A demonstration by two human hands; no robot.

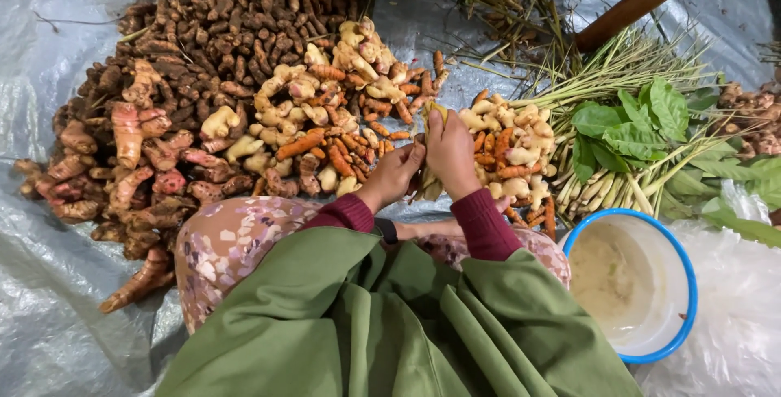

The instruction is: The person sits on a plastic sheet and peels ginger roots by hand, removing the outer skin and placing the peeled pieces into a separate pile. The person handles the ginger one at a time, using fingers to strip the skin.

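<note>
— Holding a pale root piece [431, 114] upright in your right hand [450, 155], aren't you?

— Yes. Your right fingers are curled shut around it, and its yellowish tip shows just above your fingertips.

— And your left hand [396, 174]?

— It sits just left of the right one, fingers bent in and touching the lower part of the same piece. Whether they pinch it fully or only steady it, I cannot tell; the right hand hides part of the grip.

— What lies past your fingertips?

— A heap of pale and orange roots [342, 96], just beyond and to the left of your fingers. Farther left of that lies a bigger mound of dark brown roots [203, 39], with pinkish ones [130, 145] at its near edge.

— And to the right of your fingers?

— A smaller pile of cleaned roots [508, 149], close beside your right hand. Beyond it you have a bundle of pale stalks [618, 71] with green leaves [634, 124] lying on top. Nearer you, right of your wrist, stands a white bowl with a blue rim [687, 271], cloudy liquid inside.

— What is under everything?

— A grey plastic sheet [49, 283].
</note>
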